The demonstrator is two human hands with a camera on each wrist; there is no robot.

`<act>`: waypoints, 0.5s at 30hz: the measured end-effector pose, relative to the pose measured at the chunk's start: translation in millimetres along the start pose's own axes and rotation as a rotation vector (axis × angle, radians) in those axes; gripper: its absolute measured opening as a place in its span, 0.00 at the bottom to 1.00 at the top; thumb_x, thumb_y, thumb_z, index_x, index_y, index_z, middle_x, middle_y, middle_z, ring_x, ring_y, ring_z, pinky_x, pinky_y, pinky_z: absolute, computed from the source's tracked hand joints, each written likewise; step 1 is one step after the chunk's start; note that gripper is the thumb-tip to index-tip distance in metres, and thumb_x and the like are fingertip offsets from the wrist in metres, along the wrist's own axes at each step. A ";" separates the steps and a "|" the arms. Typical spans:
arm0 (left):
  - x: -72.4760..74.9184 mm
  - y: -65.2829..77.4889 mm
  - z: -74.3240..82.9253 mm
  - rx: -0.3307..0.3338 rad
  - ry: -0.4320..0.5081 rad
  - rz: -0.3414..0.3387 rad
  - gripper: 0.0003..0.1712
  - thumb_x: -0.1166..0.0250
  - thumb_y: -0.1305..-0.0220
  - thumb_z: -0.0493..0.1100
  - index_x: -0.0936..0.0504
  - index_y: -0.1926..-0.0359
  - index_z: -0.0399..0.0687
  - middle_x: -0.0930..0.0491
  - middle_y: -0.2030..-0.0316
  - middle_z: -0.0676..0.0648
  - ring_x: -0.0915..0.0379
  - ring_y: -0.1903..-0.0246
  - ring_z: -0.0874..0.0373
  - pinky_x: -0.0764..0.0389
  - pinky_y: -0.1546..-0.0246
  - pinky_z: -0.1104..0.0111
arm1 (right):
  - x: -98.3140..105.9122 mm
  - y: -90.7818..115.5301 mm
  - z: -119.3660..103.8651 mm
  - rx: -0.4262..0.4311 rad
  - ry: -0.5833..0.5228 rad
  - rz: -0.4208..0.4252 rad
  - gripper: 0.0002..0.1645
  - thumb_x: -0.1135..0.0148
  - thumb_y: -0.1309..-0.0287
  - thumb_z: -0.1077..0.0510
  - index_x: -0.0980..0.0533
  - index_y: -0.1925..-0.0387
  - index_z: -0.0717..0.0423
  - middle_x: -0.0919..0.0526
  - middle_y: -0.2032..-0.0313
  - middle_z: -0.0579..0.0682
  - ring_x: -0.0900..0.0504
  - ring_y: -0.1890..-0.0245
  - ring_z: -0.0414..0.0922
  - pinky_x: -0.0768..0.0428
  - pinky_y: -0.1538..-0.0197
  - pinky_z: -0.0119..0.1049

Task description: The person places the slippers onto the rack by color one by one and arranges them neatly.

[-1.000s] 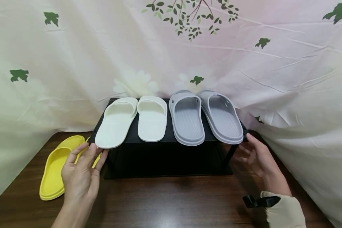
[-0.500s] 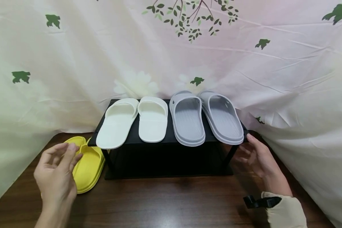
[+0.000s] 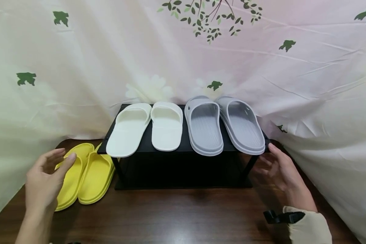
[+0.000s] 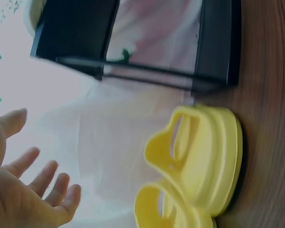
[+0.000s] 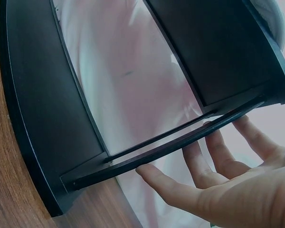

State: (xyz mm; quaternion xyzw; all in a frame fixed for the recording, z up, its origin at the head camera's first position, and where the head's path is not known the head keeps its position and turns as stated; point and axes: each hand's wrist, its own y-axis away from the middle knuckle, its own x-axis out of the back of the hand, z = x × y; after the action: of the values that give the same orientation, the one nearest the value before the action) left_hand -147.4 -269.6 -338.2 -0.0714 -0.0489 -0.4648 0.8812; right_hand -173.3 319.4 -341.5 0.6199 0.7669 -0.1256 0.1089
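Observation:
My left hand [image 3: 45,176] is raised with fingers apart, overlapping the left yellow slipper [image 3: 67,189]; in the left wrist view it holds nothing. A second yellow slipper [image 3: 95,179] sits beside it, toes to the wall. A black two-tier shoe rack [image 3: 146,141] stands to the right. On its top lie a left white slipper [image 3: 125,137], a right white slipper [image 3: 167,134] and two grey clogs [image 3: 205,132]. At the rack's right end, my right hand [image 3: 283,174] has its thumb at the top shelf's corner. Its extended fingertips [image 5: 149,173] touch the side post [image 5: 166,151].
The rack stands on a dark brown wooden surface [image 3: 170,213]. A pale fabric backdrop [image 3: 94,67] with printed leaves rises behind it and along both sides. The rack's lower shelf [image 5: 42,95] lies near the wood. A black strap [image 3: 283,217] circles the right sleeve.
My left hand has let go of the rack's front left corner and moved left, over the yellow slippers. The right hand stays at the rack's right end. The head view has shifted slightly.

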 end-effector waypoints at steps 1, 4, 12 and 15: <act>4.9 -3.7 -3.6 -0.005 -0.084 -0.031 0.29 0.29 0.47 0.49 0.25 0.42 0.60 0.25 0.56 0.69 0.33 0.55 0.74 0.34 0.64 0.89 | -0.1 -0.2 -0.3 0.000 -0.003 0.000 0.18 0.63 0.27 0.51 0.24 0.56 0.43 0.16 0.59 0.41 0.19 0.54 0.39 0.20 0.55 0.47; 20.7 -14.0 -17.3 -0.025 -0.300 -0.158 0.35 0.34 0.43 0.55 0.36 0.34 0.66 0.30 0.42 0.59 0.36 0.46 0.64 0.33 0.59 0.87 | -0.7 -0.2 -0.9 -0.006 0.004 0.005 0.18 0.63 0.27 0.51 0.24 0.57 0.43 0.16 0.60 0.40 0.19 0.55 0.39 0.20 0.55 0.47; 49.1 -33.1 -44.4 0.024 -0.458 -0.331 0.46 0.43 0.37 0.61 0.58 0.27 0.64 0.56 0.29 0.31 0.52 0.38 0.33 0.33 0.47 0.46 | -2.5 0.1 -2.0 -0.010 0.022 0.014 0.17 0.62 0.28 0.50 0.25 0.58 0.43 0.17 0.60 0.40 0.20 0.55 0.39 0.20 0.55 0.47; 54.0 -37.4 -48.5 0.055 -0.455 -0.355 0.49 0.43 0.38 0.62 0.62 0.26 0.59 0.58 0.30 0.29 0.54 0.38 0.29 0.41 0.46 0.35 | -2.5 0.5 -2.5 -0.008 0.021 0.008 0.17 0.63 0.28 0.50 0.25 0.58 0.43 0.17 0.60 0.40 0.20 0.55 0.39 0.20 0.55 0.47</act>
State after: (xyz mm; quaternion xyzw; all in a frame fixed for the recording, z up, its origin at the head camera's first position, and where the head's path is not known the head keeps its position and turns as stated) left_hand -146.9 -342.6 -374.7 -0.1403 -0.2694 -0.5825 0.7539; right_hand -172.3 318.1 -338.4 0.6240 0.7658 -0.1155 0.1038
